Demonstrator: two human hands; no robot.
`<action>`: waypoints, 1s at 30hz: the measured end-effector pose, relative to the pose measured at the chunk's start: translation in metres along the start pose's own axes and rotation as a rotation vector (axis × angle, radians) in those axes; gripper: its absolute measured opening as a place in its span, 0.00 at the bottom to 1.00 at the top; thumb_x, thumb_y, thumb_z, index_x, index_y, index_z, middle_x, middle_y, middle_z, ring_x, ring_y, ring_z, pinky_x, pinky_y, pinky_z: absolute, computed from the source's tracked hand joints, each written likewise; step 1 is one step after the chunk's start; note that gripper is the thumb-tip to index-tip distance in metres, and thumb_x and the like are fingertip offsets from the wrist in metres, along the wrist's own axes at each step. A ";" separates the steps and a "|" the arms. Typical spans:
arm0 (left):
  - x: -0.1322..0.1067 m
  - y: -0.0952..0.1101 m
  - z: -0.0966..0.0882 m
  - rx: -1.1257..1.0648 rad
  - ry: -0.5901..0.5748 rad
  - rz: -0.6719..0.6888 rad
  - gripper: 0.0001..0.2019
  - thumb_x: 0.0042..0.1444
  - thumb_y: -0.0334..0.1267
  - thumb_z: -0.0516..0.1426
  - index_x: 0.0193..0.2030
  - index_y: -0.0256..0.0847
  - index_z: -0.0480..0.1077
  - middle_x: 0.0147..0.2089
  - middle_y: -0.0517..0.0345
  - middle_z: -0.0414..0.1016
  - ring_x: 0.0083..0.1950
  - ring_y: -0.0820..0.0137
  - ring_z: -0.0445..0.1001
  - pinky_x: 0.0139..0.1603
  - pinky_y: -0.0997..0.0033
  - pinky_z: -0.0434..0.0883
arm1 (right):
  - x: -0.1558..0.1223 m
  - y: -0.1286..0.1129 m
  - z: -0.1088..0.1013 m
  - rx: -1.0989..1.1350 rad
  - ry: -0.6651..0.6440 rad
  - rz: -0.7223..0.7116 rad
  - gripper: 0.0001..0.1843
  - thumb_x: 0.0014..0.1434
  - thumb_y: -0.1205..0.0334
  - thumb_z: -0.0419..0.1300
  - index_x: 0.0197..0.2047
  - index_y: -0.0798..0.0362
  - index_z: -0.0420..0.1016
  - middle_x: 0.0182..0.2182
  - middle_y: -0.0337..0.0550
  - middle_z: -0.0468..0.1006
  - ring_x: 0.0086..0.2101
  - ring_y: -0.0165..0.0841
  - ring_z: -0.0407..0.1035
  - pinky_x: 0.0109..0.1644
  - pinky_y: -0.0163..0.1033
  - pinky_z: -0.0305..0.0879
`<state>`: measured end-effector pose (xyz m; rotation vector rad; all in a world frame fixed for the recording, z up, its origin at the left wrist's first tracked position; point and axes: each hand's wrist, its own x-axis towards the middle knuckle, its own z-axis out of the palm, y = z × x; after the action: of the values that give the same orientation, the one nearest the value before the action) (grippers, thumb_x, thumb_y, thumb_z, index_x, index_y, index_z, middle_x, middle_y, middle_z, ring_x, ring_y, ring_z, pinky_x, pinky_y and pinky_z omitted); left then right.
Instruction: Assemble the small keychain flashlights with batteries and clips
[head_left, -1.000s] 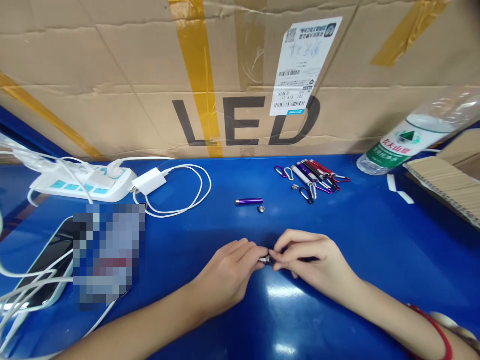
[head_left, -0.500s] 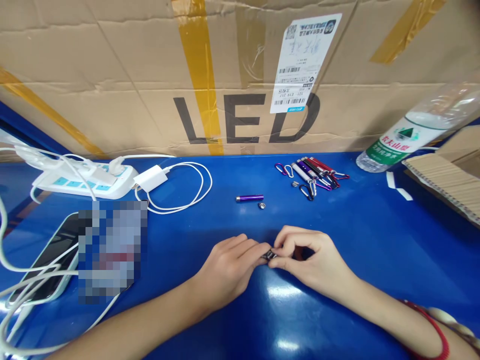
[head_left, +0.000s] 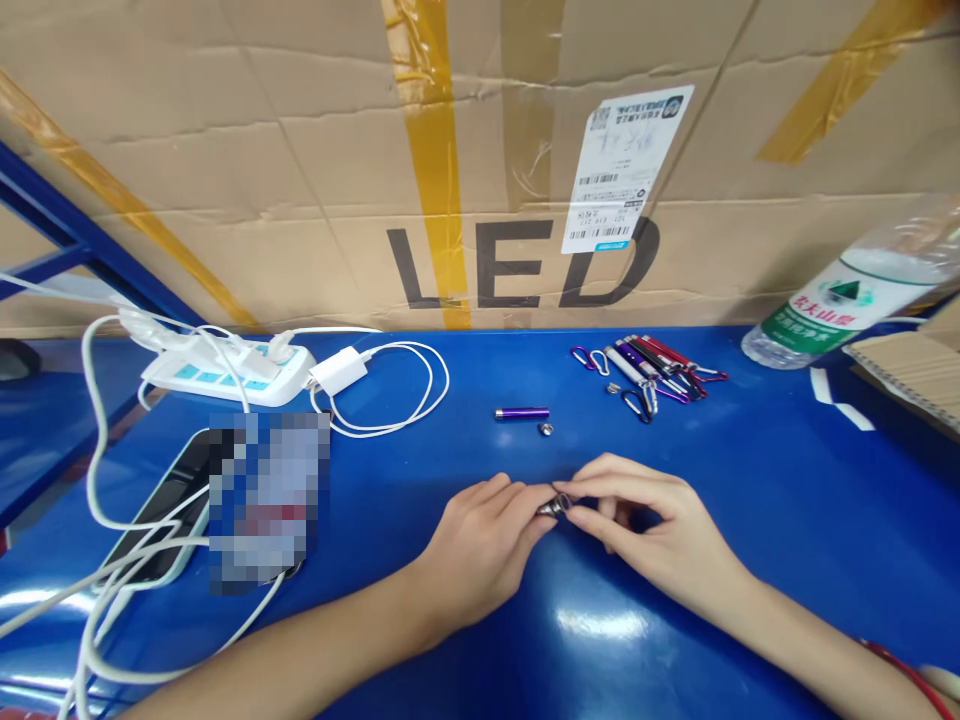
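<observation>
My left hand (head_left: 486,545) and my right hand (head_left: 651,530) meet over the blue table (head_left: 750,480), fingertips pinched together on a small silver metal part (head_left: 555,505) between them. Most of that part is hidden by my fingers. Just beyond my hands lie a purple tube (head_left: 522,413) and a small silver cap (head_left: 547,429). Farther back right sits a bunch of small coloured keychain flashlights (head_left: 651,364) with carabiner clips.
A large cardboard box marked LED (head_left: 480,160) walls off the back. At left are a white power strip (head_left: 225,368), a charger with coiled cable (head_left: 390,385), and a phone (head_left: 161,505) under cables. A plastic water bottle (head_left: 847,295) and cardboard sheets (head_left: 911,370) lie at right.
The camera tilted and shifted, so the scene sits lower and more to the right. My hands stay together on the small part, with my right fingers slightly rearranged.
</observation>
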<state>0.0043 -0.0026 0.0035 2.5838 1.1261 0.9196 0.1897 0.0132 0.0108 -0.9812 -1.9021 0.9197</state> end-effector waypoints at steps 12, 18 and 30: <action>-0.003 0.001 -0.001 -0.074 -0.091 -0.110 0.10 0.64 0.35 0.45 0.46 0.39 0.65 0.39 0.58 0.76 0.35 0.68 0.69 0.38 0.67 0.67 | -0.002 -0.002 0.000 -0.029 0.003 -0.063 0.08 0.54 0.65 0.60 0.38 0.53 0.78 0.28 0.43 0.76 0.17 0.22 0.62 0.17 0.27 0.62; -0.003 0.000 -0.001 -0.063 -0.097 -0.124 0.09 0.64 0.35 0.46 0.45 0.39 0.65 0.38 0.58 0.76 0.35 0.68 0.69 0.37 0.66 0.66 | -0.002 -0.001 0.000 -0.048 0.015 -0.041 0.09 0.53 0.65 0.61 0.39 0.54 0.78 0.28 0.43 0.76 0.16 0.22 0.62 0.17 0.27 0.62; -0.003 0.000 -0.002 -0.010 -0.059 -0.067 0.13 0.66 0.35 0.40 0.45 0.37 0.63 0.34 0.57 0.74 0.32 0.69 0.71 0.34 0.69 0.68 | -0.001 0.001 -0.001 0.023 -0.017 0.000 0.07 0.54 0.66 0.61 0.36 0.51 0.80 0.30 0.42 0.77 0.14 0.20 0.64 0.18 0.27 0.65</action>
<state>0.0017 -0.0046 0.0032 2.5310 1.1815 0.8270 0.1914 0.0128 0.0103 -0.9629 -1.9012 0.9504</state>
